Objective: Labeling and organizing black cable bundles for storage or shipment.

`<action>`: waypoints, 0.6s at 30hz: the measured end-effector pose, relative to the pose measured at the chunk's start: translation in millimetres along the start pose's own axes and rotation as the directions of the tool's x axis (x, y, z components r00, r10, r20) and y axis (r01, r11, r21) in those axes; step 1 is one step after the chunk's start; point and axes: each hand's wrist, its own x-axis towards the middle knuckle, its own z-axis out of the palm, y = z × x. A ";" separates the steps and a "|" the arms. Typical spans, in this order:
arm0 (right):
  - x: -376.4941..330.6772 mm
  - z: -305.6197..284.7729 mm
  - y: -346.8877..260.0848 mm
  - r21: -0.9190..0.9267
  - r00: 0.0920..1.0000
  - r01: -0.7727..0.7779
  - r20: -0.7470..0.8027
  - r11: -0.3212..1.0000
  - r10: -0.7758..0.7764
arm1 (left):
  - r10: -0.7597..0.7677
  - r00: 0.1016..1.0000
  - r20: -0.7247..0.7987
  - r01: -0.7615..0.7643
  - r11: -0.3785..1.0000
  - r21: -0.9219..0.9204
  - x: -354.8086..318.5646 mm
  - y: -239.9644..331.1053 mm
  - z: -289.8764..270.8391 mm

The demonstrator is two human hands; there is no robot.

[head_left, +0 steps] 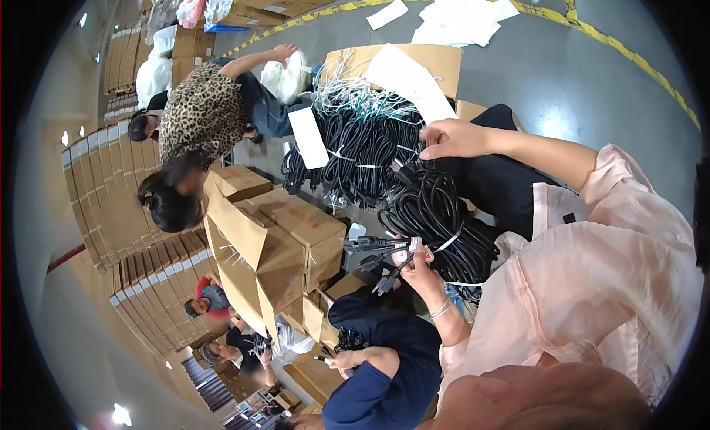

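Note:
A coiled bundle of black power cords (436, 223), bound with a white tie, lies close against my body. My left hand (420, 273) is closed around its plug end; several black plugs (373, 245) stick out past the fingers beside a white tag (411, 246). Higher in the picture, my right hand (452, 139) has its fingers loosely bent, thumb apart, and nothing visible in them. It hovers at the edge of a big pile of black cords (362, 145), tied in bundles. Loose white and green ties (362, 97) spread over the pile's far side.
Opened cardboard boxes (296, 230) stand left of the pile. A person in a leopard-print top (207, 112) bends by it; another in dark blue (392, 356) handles cords below. White sheets (458, 19) lie on the grey floor by a yellow line. Stacked cartons (118, 200) line the left.

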 end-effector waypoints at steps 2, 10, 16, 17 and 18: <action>10.2 11.8 14.1 0.610 0.731 -0.651 0.665 0.452 0.154 | -0.002 1.000 -0.008 0.002 1.000 0.015 -0.5 4.8 6.5; 10.8 24.1 -35.6 0.841 0.878 -0.211 0.387 0.498 -0.282 | -0.057 0.998 0.030 0.061 0.987 -0.148 13.0 5.9 -12.5; -15.2 -11.5 -125.6 0.720 0.836 0.146 0.277 0.679 -0.473 | -0.257 0.954 0.153 0.285 0.937 -0.203 36.2 1.6 -44.9; -8.0 -6.8 -127.1 0.694 0.861 0.118 0.285 0.710 -0.421 | -0.378 0.913 0.154 0.400 0.904 -0.149 45.6 -1.9 -55.3; -3.9 -3.5 -114.4 0.678 0.906 0.098 0.242 0.729 -0.347 | -0.327 0.913 0.246 0.340 0.940 -0.011 47.2 5.2 -32.5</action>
